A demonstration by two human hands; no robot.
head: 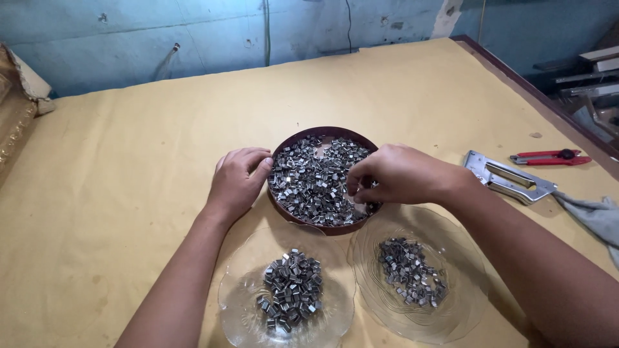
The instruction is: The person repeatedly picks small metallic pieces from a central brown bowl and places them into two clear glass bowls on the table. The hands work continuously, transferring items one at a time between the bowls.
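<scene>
left hand [238, 180] curled on rim of one brown round tray [284, 143] of metal clips [316, 183] | right hand [400, 174] pinching clips inside | two glass plates [245, 316] in front, each with a clip pile | one stapler [509, 177], one red cutter [548, 158] right

Bystanders on the yellow paper-covered table [129, 161]

A silver metal staple gun [506, 178] lies right; beyond it red-handled pliers [549, 158], beside it grey cloth [596, 216].

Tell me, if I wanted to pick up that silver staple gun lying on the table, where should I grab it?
Probably by the long handle bar of the staple gun, coming from above. It lies flat on the paper-covered table, its open slot facing up, so fingers could wrap the bar. Its right end rests against a grey cloth, so the middle looks easiest.
</scene>
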